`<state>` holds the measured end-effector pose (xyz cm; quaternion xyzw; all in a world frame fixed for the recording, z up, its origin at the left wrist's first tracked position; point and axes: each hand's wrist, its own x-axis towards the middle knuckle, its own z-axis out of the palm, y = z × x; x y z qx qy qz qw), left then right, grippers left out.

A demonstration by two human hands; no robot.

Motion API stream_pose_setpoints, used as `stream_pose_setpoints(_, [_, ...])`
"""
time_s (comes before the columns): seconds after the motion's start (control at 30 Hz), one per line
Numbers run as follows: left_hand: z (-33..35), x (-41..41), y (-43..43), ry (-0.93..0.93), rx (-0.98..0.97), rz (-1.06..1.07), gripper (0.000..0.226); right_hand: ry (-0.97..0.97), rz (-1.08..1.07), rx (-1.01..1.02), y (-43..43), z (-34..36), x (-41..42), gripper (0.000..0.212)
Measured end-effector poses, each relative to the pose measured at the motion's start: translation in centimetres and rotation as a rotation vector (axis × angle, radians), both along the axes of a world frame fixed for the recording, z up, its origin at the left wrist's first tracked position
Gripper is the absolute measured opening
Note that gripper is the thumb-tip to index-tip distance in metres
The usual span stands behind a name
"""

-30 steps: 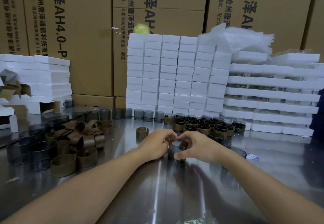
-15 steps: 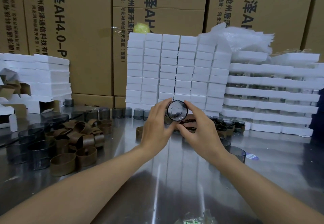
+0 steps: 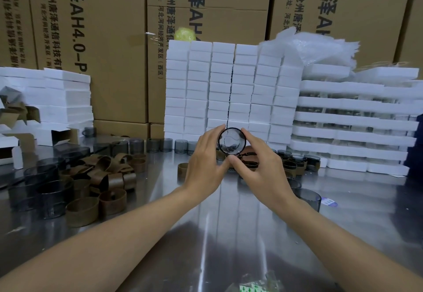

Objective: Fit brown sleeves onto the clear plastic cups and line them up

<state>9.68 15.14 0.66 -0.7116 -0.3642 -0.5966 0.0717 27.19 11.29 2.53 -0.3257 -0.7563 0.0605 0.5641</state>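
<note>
While my left hand point(image 3: 206, 161) and right hand point(image 3: 258, 166) clamp one clear cup point(image 3: 231, 141) | raised above desk point(image 3: 229, 234) | mouth facing me

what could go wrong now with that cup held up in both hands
1. The clear cup is pinched in the air only by the fingertips of the left hand and right hand. It may slip and fall onto the sleeved cups below.
2. Setting it down among those tightly packed cups could knock some out of line.
3. The lone brown sleeve stands just beside the left hand, so lowering that hand may tip it.
</note>
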Motion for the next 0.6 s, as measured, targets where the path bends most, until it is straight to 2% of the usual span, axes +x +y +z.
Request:
stream_pose_setpoints(0.13, [0.1, 0.2, -0.1, -0.017, 0.028, -0.005, 0.072, 0.045, 0.019, 0.005, 0.1, 0.1, 0.1, 0.043])
stream_pose_setpoints(0.33, [0.3, 0.7, -0.4, 0.091, 0.162, 0.043, 0.08, 0.224, 0.035, -0.067, 0.1, 0.8, 0.5, 0.008])
stream_pose_setpoints(0.5, [0.3, 1.5, -1.2, 0.179, 0.205, 0.006, 0.071, 0.285, 0.066, -0.097, -0.5, 1.0, 0.5, 0.029])
stream_pose_setpoints(0.6, [0.3, 1.5, -1.3, 0.18, 0.182, 0.004, 0.072, 0.246, 0.077, -0.114, -0.5, 1.1, 0.5, 0.043])
